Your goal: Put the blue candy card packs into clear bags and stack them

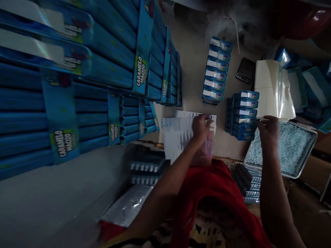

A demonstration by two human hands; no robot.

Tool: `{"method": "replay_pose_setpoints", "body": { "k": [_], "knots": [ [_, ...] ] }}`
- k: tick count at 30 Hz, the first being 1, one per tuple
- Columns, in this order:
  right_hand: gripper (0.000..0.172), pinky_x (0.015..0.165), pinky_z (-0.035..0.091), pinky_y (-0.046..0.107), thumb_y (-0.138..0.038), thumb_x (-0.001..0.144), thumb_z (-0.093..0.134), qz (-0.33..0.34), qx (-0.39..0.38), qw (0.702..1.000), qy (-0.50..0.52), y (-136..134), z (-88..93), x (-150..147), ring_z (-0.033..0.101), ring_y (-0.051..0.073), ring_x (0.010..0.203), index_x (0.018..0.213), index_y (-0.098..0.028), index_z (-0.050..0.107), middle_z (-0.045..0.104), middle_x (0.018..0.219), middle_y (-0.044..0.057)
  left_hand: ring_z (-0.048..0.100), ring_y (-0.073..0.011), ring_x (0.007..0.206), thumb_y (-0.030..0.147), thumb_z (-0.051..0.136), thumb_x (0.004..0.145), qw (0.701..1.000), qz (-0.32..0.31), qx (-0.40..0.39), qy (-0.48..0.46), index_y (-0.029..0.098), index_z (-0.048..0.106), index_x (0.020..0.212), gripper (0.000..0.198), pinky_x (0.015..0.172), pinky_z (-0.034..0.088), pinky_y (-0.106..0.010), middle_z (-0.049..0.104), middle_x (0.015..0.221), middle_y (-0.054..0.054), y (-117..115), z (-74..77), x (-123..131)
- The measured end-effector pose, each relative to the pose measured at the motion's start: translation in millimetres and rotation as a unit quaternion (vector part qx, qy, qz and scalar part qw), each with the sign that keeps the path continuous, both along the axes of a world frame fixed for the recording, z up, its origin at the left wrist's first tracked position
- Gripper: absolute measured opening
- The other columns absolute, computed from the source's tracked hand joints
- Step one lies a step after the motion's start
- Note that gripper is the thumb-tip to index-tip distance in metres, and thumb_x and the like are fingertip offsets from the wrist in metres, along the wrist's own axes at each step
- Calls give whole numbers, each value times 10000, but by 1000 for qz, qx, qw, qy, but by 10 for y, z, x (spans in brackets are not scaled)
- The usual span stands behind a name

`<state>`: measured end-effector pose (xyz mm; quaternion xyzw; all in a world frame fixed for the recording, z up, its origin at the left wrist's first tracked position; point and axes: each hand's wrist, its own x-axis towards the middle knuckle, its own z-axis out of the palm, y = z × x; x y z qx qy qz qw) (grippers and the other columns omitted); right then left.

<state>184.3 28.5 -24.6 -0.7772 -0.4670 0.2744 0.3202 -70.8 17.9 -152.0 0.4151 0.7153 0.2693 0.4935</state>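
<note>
My left hand (200, 130) is over a spread of white sheets (172, 134) at the front of the table, its fingers bent together at their right side; what they pinch is unclear. Beneath that wrist lies a pinkish, see-through patch, too dim to name. Farther right, my right hand (269, 132) has its fingertips closed at the lower edge of a stack of glossy cream sheets (267, 93). Below that hand is a metal tray (314, 137) full of pale blue granules (292, 148). Between my hands stands a group of small blue boxes (243, 117) with white labels.
Tall stacks of blue Caramelo cartons (95, 72) wall off the left. Another row of blue boxes (216, 69) stands at the back, near a small black scale (245, 70). Silvery packets (129, 205) lie low at left, and more blue packaging (297, 86) is heaped at right.
</note>
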Motion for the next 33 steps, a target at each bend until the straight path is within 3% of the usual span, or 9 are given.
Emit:
{"method": "replay_pose_setpoints", "body": {
  "k": [3, 5, 8, 12, 16, 22, 26, 29, 33],
  "knots": [
    [243, 752, 512, 387, -391, 920, 687, -12, 120, 976, -181, -346, 185, -300, 582, 194, 755, 1090, -245, 593, 647, 961, 56, 517, -374, 1339, 143, 832, 770, 993, -74, 7, 92, 208, 704, 988, 261, 1160, 351, -503, 692, 1256, -146, -42, -186, -602],
    [121, 737, 525, 383, -374, 989, 615, 74, 112, 974, -184, -572, 96, -608, 605, 211, 747, 1004, -254, 622, 656, 890, 60, 528, -397, 1295, 147, 865, 725, 982, -137, 6, 131, 208, 712, 964, 290, 1120, 348, -506, 695, 1212, -147, -27, -320, -807],
    [175, 864, 564, 401, -317, 1023, 567, 297, -30, 949, -103, -716, -373, -1075, 685, 259, 941, 1095, -264, 717, 725, 1023, 93, 549, -390, 1233, 138, 823, 742, 964, -205, 14, 167, 204, 713, 907, 209, 1038, 372, -483, 694, 1174, -154, 4, -463, -852],
    [402, 1043, 512, 413, -195, 1034, 527, 330, -127, 926, -130, -559, -1114, -1462, 642, 313, 1203, 1403, -162, 681, 710, 1292, 181, 573, -364, 1197, 176, 743, 822, 958, -225, 28, 177, 202, 725, 874, 60, 1000, 391, -453, 713, 1156, -160, 10, -526, -812],
    [439, 1047, 459, 412, -219, 1099, 446, 393, -123, 890, -196, -404, -1449, -1591, 622, 308, 1193, 1490, -191, 644, 707, 1327, 163, 659, -300, 1061, 238, 662, 923, 959, -238, 26, 149, 216, 747, 901, 91, 951, 423, -394, 769, 1037, -107, 25, -559, -876],
    [396, 950, 412, 417, -289, 1131, 431, 427, -109, 862, -251, -377, -1578, -1611, 625, 295, 1087, 1415, -190, 689, 753, 1182, 146, 691, -248, 912, 257, 683, 918, 962, -251, -2, 105, 209, 743, 916, 77, 806, 445, -333, 781, 935, -59, 69, -660, -981],
    [399, 997, 397, 435, -186, 1106, 423, 445, -80, 855, -253, -480, -1633, -1581, 619, 293, 1154, 1415, -189, 676, 688, 1438, 151, 689, -242, 907, 257, 662, 931, 965, -236, -17, 112, 210, 729, 921, 82, 782, 441, -332, 779, 941, -54, 57, -715, -993],
    [302, 1019, 405, 442, -206, 1079, 481, 424, -68, 873, -232, -625, -1569, -1559, 602, 300, 1200, 1258, -201, 725, 636, 1525, 132, 689, -266, 905, 250, 676, 912, 968, -213, -21, 133, 206, 717, 888, 64, 796, 445, -356, 771, 928, -74, 40, -722, -961],
    [115, 984, 440, 435, -220, 972, 605, 326, -74, 927, -172, -827, -1333, -1545, 617, 305, 1136, 1014, -200, 710, 731, 1266, 144, 684, -309, 982, 225, 667, 912, 971, -184, 5, 154, 208, 691, 825, 92, 889, 460, -417, 748, 922, -103, 47, -672, -901]
  ]
}}
